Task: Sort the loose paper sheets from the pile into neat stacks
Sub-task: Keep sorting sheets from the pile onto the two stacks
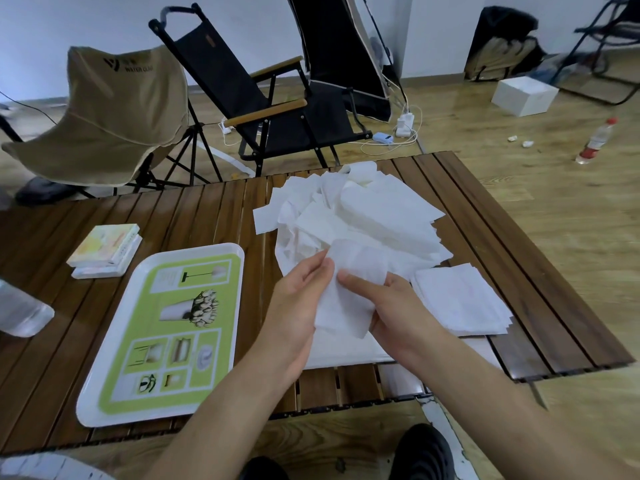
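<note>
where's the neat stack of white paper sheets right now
In the head view, the neat stack of white paper sheets lies on the brown slatted wooden table, just right of the right hand.

This is a plain, sparsely furnished indoor room fitted out with camping gear rather than household furniture. Bare white walls (69,22) meet a light wood-laminate floor (519,202). A tan canvas butterfly chair (100,116) and a black folding armchair with wooden armrests (249,98) stand beyond the far edge of a brown slatted roll-up table (207,209). A white power strip with cables (405,124) lies on the floor.
</note>
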`<state>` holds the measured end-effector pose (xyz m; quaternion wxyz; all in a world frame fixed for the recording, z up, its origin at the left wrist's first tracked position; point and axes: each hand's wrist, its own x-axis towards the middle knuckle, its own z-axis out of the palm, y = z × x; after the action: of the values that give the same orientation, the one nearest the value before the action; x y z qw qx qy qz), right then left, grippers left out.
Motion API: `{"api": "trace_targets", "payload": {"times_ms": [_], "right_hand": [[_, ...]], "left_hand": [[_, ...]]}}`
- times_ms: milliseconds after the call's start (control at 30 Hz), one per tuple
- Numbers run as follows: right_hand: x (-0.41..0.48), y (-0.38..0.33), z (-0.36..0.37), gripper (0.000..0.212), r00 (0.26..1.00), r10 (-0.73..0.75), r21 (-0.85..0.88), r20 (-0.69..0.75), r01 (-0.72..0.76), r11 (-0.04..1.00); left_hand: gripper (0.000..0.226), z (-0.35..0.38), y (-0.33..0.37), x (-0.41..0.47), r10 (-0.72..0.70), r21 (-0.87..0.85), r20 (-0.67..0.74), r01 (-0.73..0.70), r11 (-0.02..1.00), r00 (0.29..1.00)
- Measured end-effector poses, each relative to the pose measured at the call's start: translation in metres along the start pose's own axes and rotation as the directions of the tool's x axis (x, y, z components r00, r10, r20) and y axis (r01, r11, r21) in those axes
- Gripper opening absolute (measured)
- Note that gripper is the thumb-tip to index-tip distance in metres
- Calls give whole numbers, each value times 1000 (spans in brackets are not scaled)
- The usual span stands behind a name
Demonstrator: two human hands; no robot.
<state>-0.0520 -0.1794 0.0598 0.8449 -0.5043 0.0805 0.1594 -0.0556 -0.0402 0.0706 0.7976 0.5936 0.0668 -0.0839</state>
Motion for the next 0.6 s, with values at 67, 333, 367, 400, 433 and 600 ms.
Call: {"api": "trace_targets", "payload": {"times_ms": [67,333,367,400,433,600], "right_hand": [[-1,1,1,27,1000,-3,-4,0,3,1000],[-6,-1,7,28,999,35,16,23,-36,999],[-7,-1,7,28,999,35,11,26,-35,999],[-8,-1,7,27,999,35,6,29,-36,999],[-9,-1,8,27,999,39,-6,30,-39,999],[-10,2,6,26,994,108,-137,-31,-111,984]], "left_hand": [[20,4,-3,-2,5,-27,-37,-6,1000,999],[26,6,-3,0,-17,-134,-190,-8,991,982],[26,6,-3,0,-8,-134,-196,-18,991,981],[27,6,-3,0,1,-132,-199,-28,991,980],[27,6,-2,0,12,-129,-199,-38,991,980],[27,2,1,2,47,-112,-196,-70,991,980]]}}
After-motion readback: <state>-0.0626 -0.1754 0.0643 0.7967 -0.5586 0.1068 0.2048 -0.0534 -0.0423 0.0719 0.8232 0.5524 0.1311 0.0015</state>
